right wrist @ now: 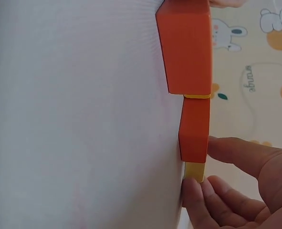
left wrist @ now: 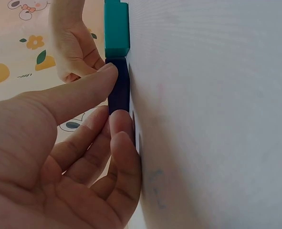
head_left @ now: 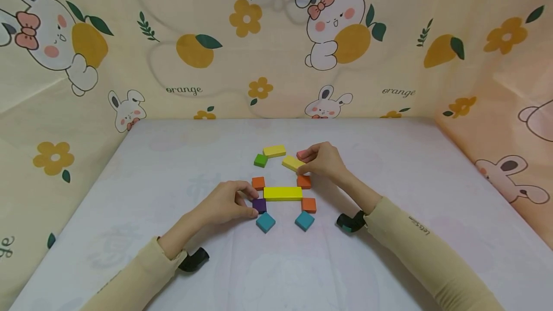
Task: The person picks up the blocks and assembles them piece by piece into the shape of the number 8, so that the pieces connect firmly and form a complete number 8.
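In the head view, my left hand [head_left: 229,200] pinches a small purple block [head_left: 259,205] between thumb and fingers. The left wrist view shows the thumb and a fingertip at either end of this purple block [left wrist: 119,88], beside a teal block [left wrist: 117,31]. Farther back, my right hand [head_left: 325,161] grips the right end of a tilted pale yellow block [head_left: 292,163]. A pink block [head_left: 301,154] is partly covered by its fingers. Between the hands lies a bright yellow bar [head_left: 282,194], with orange blocks [head_left: 258,183] at its corners.
Two teal blocks [head_left: 265,222] sit turned cornerwise nearer me. At the back, a green block [head_left: 260,160] touches another pale yellow block [head_left: 274,151]. The white table [head_left: 194,157] is bounded by patterned cloth walls [head_left: 281,52]. Dark wrist devices [head_left: 194,259] hang below the sleeves.
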`<state>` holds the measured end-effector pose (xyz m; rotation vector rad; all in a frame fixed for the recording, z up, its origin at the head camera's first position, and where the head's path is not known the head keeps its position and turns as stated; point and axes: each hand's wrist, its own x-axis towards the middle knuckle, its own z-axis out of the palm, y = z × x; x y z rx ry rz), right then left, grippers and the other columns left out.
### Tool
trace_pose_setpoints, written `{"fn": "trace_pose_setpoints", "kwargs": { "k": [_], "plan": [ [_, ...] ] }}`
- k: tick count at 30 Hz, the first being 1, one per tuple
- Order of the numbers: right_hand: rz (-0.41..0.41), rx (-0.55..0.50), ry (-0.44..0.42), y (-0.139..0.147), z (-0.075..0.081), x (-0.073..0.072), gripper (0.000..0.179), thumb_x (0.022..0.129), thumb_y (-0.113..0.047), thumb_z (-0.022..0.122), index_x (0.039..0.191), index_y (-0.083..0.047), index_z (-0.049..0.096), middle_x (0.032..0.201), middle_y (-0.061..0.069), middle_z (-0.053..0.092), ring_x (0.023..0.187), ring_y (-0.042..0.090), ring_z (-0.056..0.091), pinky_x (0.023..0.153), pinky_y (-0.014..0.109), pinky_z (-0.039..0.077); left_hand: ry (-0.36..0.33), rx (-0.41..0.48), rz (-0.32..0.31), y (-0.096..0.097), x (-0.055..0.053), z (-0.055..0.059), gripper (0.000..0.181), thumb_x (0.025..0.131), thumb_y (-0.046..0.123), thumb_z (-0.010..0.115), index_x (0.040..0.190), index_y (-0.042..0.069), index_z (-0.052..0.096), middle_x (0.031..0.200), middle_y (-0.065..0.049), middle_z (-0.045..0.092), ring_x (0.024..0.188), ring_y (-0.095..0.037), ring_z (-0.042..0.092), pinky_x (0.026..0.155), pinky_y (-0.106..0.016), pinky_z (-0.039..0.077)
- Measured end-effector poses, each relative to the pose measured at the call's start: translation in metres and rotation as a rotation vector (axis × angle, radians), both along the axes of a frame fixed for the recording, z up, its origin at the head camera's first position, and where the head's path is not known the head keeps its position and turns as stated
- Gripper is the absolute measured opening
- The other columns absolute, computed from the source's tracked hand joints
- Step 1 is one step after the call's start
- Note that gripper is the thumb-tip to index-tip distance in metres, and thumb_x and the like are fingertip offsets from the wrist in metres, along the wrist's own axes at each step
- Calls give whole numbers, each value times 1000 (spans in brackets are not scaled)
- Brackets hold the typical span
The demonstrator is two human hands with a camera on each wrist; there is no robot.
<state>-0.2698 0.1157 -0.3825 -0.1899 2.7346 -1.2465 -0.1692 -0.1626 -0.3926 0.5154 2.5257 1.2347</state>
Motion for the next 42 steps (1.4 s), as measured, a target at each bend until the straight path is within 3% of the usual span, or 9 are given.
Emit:
{"fn": "trace_pose_setpoints", "kwargs": {
  "k": [13,18,23,27,33,37,42],
  "plan": [
    [2,33,31,-2,3,1,38,68,-17,92,98,-5,72,84,6,68,80,24,62,71,29,53,1,-9,8,0,0,-1,30,80,17,84,105,14,68,100,2,66,71,-17,61,71,-33,52],
    [3,42,69,2,12,5,35,71,-19,90,99,-6,73,85,5,68,81,24,61,72,31,54,6,-1,-3,0,0,-2,30,80,17,84,106,13,67,101,2,65,71,-17,62,71,-33,52],
    [44,-14,127,8,25,12,35,72,-17,89,100,-5,73,87,6,69,80,24,63,72,31,54,12,9,-10,-1,0,-2,31,80,17,83,106,12,67,101,1,66,72,-17,62,71,-33,52],
    [89,-71,120,15,34,28,36,72,-18,90,102,-7,73,90,5,70,82,23,63,73,30,55,12,7,-12,-1,-1,-3,31,81,18,83,106,13,67,101,1,66,72,-17,62,71,-33,52],
    [207,-110,111,18,44,65,39,72,-20,90,105,-8,73,93,3,69,86,23,64,74,29,56,4,-2,0,-1,-1,-3,30,81,18,83,106,14,67,101,2,65,72,-17,61,71,-32,52],
    [342,-132,142,17,42,85,38,71,-15,90,105,-8,74,95,-1,70,87,24,63,75,34,56,7,-7,4,-1,-2,-3,30,80,17,84,105,14,67,101,2,65,73,-16,62,71,-32,52],
    [457,-168,94,13,38,104,36,71,-13,90,102,-9,73,92,0,68,81,21,63,76,38,56,14,-6,-4,-2,-2,-3,31,80,17,84,106,14,68,102,1,65,73,-16,62,70,-31,52]
  ]
}}
